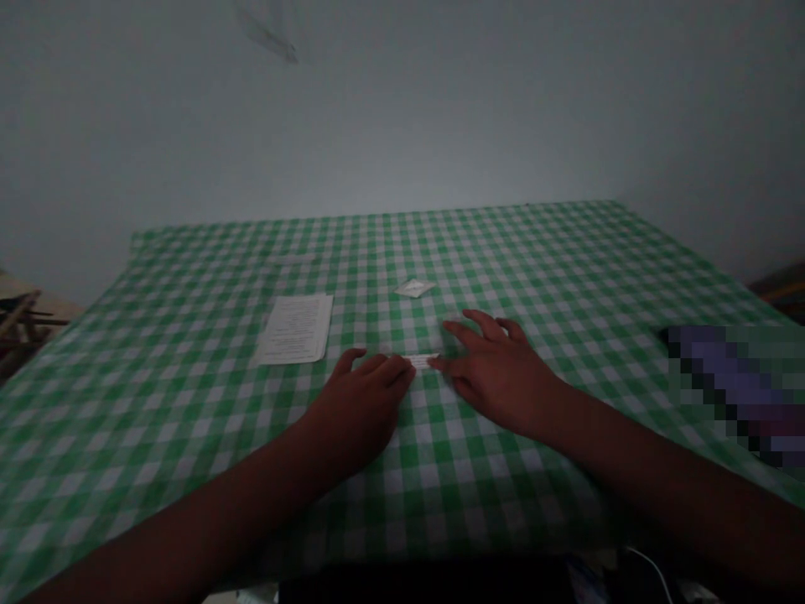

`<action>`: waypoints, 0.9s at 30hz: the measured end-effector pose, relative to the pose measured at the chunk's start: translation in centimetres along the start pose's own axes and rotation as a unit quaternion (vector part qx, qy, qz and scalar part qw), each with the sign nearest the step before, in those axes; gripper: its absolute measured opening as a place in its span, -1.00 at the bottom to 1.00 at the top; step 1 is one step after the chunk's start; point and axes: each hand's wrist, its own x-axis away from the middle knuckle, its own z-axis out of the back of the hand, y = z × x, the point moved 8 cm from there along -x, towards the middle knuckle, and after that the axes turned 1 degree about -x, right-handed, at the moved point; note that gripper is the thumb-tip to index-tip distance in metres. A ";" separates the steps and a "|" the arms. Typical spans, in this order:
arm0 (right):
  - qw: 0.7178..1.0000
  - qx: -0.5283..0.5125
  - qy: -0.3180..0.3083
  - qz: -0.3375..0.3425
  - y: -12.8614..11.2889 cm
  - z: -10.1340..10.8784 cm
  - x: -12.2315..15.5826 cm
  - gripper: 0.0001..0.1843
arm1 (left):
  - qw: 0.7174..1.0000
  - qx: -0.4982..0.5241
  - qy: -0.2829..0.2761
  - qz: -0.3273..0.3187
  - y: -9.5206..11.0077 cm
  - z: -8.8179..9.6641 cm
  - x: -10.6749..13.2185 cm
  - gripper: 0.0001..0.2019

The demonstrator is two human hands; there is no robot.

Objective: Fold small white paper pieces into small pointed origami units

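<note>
A narrow white paper strip (419, 361) lies on the green-and-white gingham tablecloth (189, 352), between my two hands. My left hand (358, 407) rests palm down, its fingertips at the strip's left end. Spread on the cloth, my right hand (496, 377) has one fingertip at or very near the strip's right end. Neither hand visibly grips it. Farther off, a small white packet (414, 288) lies beyond the strip. A printed white sheet of paper (294, 329) lies to the left of my left hand.
At the right of the table lies a dark object with purple tones (729, 390), pixelated beyond recognition. Wooden furniture (22, 315) stands beyond the table's left edge. A pale wall (402, 126) rises behind the table, and a white cable (651, 570) shows below the near edge.
</note>
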 end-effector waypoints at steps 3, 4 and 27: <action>1.000 0.007 -0.008 -0.016 0.7 0.2 0.1 -0.67 | 1.000 0.005 0.002 -0.001 -0.1 0.0 0.0 -0.53; 1.000 0.007 -0.008 -0.019 0.8 0.2 0.1 -0.67 | 1.000 0.007 0.003 0.000 -0.1 0.0 0.0 -0.53; 1.000 0.020 0.006 -0.007 -0.6 0.3 -0.1 -0.64 | 0.997 -0.074 0.023 0.028 1.1 -0.3 -1.0 -0.46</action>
